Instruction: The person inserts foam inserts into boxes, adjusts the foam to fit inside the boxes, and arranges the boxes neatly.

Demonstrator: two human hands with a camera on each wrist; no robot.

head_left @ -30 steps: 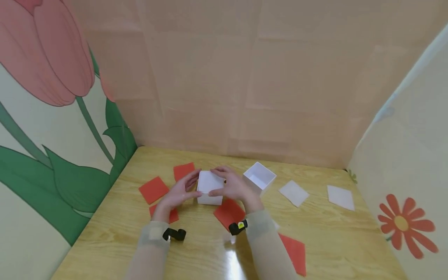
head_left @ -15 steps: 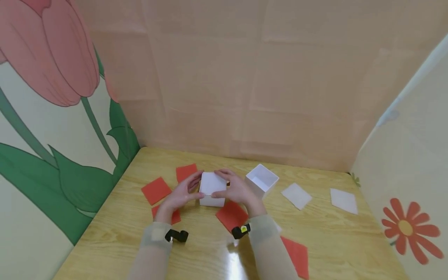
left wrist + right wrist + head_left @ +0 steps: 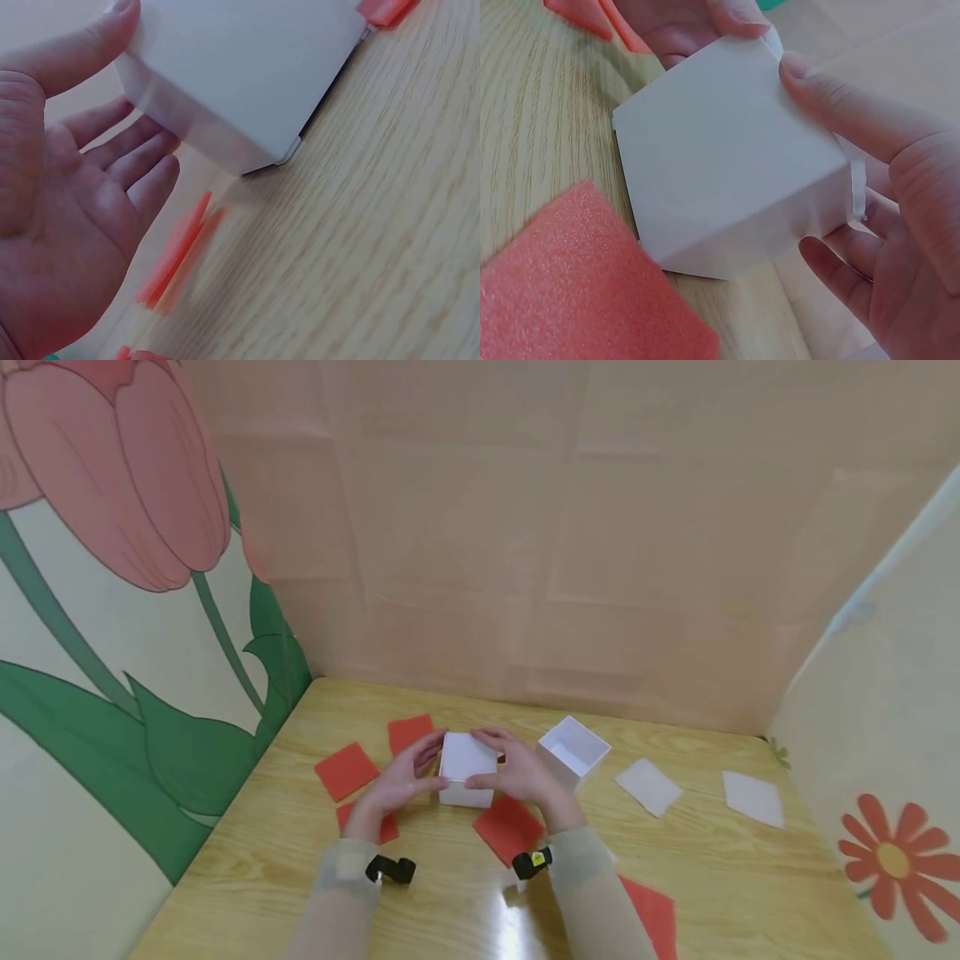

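Observation:
A small white cardboard box (image 3: 468, 756) with a flat top face is between both hands at the middle of the table. My left hand (image 3: 402, 781) holds its left side, thumb at the near top edge and fingers along the side. From the right, my right hand (image 3: 527, 777) grips it, thumb over the near top edge and fingers on the right side. In the right wrist view the box's broad face (image 3: 720, 150) is plain white, and a thin flap shows by the right fingers. A red foam-like square (image 3: 585, 285) lies just beside the box.
An open white box (image 3: 557, 767) stands to the right. Further right lie two white squares (image 3: 648, 787). Several red squares (image 3: 347, 771) lie left of the hands; another red piece (image 3: 651, 914) is partly behind the right sleeve. A pinkish sheet (image 3: 525, 527) hangs behind the table.
The whole head view has shifted, so the table and hands appear slightly further right and lower. Both hands keep hold of the white box in nearly the same pose.

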